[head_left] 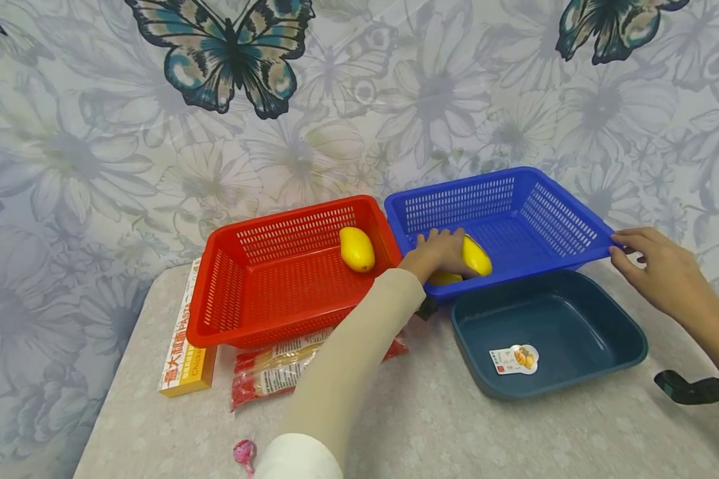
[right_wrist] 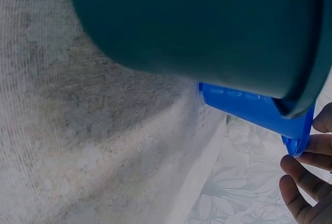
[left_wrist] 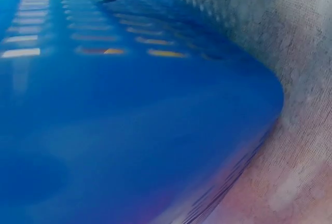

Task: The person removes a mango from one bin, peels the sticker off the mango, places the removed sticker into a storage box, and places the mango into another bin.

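My left hand (head_left: 440,256) reaches into the near left corner of the blue basket (head_left: 515,233), its fingers curled over a yellow mango (head_left: 478,258). Below the palm shows part of another mango (head_left: 445,278), mostly hidden. On the other side, my right hand (head_left: 662,269) pinches the basket's right corner by the rim, thumb under and fingers over. In the right wrist view, fingers (right_wrist: 306,182) are at that blue corner. The basket's wall (left_wrist: 129,115) fills much of the left wrist view, with the left hand out of sight.
A red basket (head_left: 216,303) with one mango (head_left: 357,249) stands left. Before the blue basket is a dark teal basin (head_left: 551,379) with a sticker inside. A pasta box (head_left: 186,359), a red and clear packet (head_left: 275,376) and a pink lollipop (head_left: 244,452) lie on the table.
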Demonstrator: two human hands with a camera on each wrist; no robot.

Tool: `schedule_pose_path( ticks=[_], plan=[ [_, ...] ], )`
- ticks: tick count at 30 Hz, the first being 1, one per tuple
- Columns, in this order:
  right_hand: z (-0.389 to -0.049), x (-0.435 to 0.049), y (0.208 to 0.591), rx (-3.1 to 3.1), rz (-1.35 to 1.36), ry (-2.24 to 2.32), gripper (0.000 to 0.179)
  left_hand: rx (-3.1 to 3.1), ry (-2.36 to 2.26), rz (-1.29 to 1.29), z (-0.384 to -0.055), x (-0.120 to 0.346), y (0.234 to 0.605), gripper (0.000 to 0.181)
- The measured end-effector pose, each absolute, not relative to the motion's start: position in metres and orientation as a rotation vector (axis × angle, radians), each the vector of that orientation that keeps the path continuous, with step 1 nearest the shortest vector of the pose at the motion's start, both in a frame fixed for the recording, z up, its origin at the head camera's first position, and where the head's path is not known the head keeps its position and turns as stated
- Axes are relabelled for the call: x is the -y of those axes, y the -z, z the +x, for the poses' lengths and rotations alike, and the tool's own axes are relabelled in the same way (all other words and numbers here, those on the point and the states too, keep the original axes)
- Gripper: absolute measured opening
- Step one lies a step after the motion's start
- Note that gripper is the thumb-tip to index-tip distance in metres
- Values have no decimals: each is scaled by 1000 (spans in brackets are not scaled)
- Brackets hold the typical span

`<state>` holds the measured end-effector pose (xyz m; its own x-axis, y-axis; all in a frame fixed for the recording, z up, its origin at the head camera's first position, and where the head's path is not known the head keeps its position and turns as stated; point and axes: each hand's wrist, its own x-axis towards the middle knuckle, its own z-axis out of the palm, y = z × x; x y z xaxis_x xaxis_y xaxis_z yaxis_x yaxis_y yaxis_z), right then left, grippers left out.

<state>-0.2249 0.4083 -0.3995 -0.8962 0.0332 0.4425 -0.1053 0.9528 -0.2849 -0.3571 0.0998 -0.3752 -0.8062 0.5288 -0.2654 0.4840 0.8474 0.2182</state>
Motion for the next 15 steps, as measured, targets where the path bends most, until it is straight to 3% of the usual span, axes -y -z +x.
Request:
schedule_pose_path(
  ticks=[15],
  plan=[
    [-226, -408, 403, 2599, 54, -445, 32, -2722, -240, 789, -358, -107, 385, 89]
  ],
)
